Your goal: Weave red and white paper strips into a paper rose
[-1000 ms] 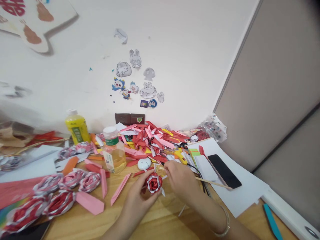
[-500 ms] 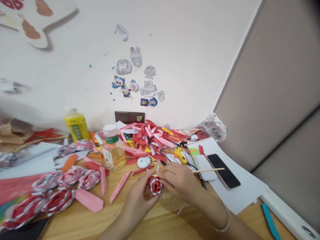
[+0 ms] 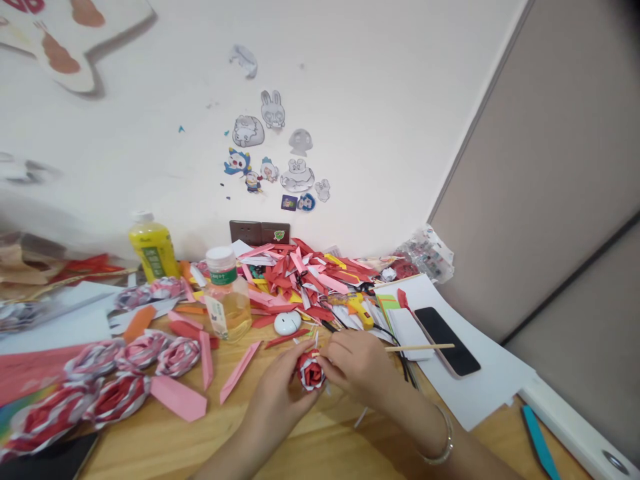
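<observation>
A small red and white folded paper rose [image 3: 311, 375] is held above the wooden table. My left hand [image 3: 281, 387] is closed round its left side and underside. At its right edge, my right hand [image 3: 353, 363] pinches a thin wooden stick [image 3: 423, 347], whose long end sticks out to the right over a black phone [image 3: 447, 341]. The stick's short end shows at the top of the rose. A bracelet circles the right wrist.
Folded paper strips [image 3: 305, 273] are heaped by the wall. Two bottles, yellow [image 3: 153, 250] and amber [image 3: 227, 307], stand left of them. Paper roses [image 3: 120, 400] lie at left. A white earphone case [image 3: 287, 323], yellow glue gun [image 3: 361, 310] and teal tool [image 3: 540, 440] also lie there.
My right hand and the stick have shifted slightly; the stick's far end is a little lower and further right. The short end now lies over the rose's upper edge.
</observation>
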